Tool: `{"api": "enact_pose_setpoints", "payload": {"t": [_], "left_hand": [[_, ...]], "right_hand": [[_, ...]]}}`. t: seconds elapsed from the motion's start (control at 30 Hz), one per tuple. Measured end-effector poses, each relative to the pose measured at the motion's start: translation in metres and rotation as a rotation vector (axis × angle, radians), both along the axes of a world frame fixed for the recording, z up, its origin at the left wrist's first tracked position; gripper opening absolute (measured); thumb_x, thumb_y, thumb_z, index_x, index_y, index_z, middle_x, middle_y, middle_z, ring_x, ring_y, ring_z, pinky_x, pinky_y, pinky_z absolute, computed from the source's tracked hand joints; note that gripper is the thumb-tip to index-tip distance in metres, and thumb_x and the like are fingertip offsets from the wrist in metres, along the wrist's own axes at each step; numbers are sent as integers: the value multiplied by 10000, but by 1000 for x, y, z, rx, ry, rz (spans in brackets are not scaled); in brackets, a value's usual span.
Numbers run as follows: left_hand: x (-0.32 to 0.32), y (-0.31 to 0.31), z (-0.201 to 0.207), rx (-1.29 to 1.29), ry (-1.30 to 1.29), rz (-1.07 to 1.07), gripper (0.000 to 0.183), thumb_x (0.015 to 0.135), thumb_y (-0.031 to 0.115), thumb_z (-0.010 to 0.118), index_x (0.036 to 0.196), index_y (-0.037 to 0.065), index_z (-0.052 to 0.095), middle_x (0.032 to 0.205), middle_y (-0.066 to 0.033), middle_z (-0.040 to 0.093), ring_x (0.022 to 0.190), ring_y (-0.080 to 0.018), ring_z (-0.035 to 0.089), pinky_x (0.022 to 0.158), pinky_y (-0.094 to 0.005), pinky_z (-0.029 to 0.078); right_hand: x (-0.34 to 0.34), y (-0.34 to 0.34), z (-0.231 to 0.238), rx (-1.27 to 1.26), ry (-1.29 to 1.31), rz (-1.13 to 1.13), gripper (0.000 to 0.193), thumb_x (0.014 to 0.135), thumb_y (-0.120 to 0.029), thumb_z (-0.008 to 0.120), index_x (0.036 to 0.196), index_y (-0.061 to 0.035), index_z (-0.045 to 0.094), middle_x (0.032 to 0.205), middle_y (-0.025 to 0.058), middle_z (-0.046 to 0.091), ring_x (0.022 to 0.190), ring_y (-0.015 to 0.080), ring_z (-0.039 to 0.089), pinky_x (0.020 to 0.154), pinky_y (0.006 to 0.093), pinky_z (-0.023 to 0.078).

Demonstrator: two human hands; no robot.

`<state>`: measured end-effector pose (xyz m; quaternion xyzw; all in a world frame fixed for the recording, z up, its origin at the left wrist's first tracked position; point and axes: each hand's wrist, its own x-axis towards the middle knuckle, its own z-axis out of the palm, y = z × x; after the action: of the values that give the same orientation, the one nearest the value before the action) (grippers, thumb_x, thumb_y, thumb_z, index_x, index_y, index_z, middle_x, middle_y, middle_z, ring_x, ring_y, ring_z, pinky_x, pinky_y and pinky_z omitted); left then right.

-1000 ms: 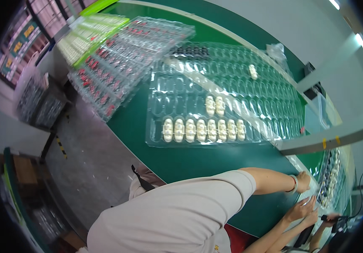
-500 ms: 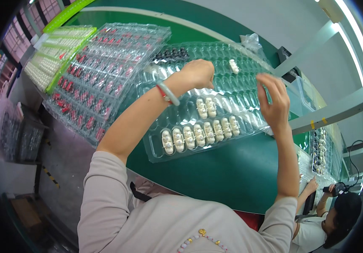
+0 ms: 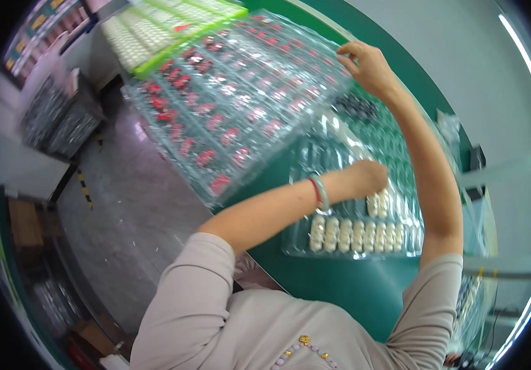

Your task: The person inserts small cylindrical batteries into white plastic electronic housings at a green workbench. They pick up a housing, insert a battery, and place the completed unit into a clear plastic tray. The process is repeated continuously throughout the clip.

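My left hand (image 3: pixel 367 178), a pale bangle and red cord at its wrist, is curled over a clear plastic tray (image 3: pixel 302 166). Its fingers are turned away from view, so what it holds is hidden. Below it, a row of small white moulded pieces (image 3: pixel 358 235) fills the tray's near pockets, and white pieces (image 3: pixel 377 203) sit beside the hand. Farther off, my right hand (image 3: pixel 364 65) reaches to the far right corner of another clear tray (image 3: pixel 254 179) with small red and dark pieces. Thumb and fingers curve together there; anything between them is too small to make out.
Black pieces (image 3: pixel 357 106) lie in the far pockets of the nearer tray. A bright green tray (image 3: pixel 148 66) with rows of white pieces stands at the far left. A crumpled clear bag (image 3: pixel 448 126) lies at the right edge of the green table (image 3: pixel 315 273).
The view has swung left. My right hand has gone from the right side of the white-piece tray to the red-piece tray's far corner. My left hand stays over the white-piece tray, nearer its white pieces.
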<state>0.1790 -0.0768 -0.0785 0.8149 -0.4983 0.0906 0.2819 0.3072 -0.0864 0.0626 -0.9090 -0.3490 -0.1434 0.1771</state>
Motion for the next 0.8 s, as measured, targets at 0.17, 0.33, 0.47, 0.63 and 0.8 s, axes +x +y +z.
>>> {"api": "enact_pose_setpoints", "payload": {"t": [0.17, 0.33, 0.47, 0.63, 0.8], "left_hand": [[1, 11, 14, 16, 148, -76, 65, 690, 143, 651, 709, 83, 636, 867, -123, 614, 820, -267, 622, 685, -382, 504], [-7, -6, -3, -925, 214, -140, 140, 784, 102, 530, 879, 15, 584, 820, -170, 620, 750, -319, 629, 665, -417, 514], [-5, 8, 10, -401, 428, -64, 207, 835, 148, 511, 974, 1, 553, 997, -202, 589, 903, -358, 572, 767, -423, 476], [-10, 3, -1, -559, 365, -43, 140, 820, 105, 489, 905, 4, 533, 863, -199, 585, 802, -370, 593, 686, -445, 486], [-13, 9, 2, -708, 393, -46, 184, 849, 160, 507, 923, -4, 547, 986, -243, 574, 755, -417, 576, 670, -467, 476]], "right_hand": [[62, 72, -35, 130, 121, 90, 170, 800, -140, 638, 934, -44, 677, 929, 151, 645, 866, 297, 620, 779, 366, 483], [123, 103, -63, -168, 81, -258, 183, 761, -70, 635, 934, -77, 694, 976, 151, 653, 928, 297, 622, 807, 385, 491], [152, 80, -69, -172, 216, -190, 196, 746, -50, 634, 925, -90, 702, 973, 147, 665, 920, 288, 634, 806, 370, 498], [135, 99, -55, -186, 349, -7, 188, 762, -124, 670, 940, -67, 691, 978, 157, 665, 907, 269, 638, 807, 348, 495], [128, 106, -69, -432, 78, 205, 214, 719, -111, 679, 933, -100, 684, 939, 121, 632, 933, 275, 581, 832, 365, 464]]}}
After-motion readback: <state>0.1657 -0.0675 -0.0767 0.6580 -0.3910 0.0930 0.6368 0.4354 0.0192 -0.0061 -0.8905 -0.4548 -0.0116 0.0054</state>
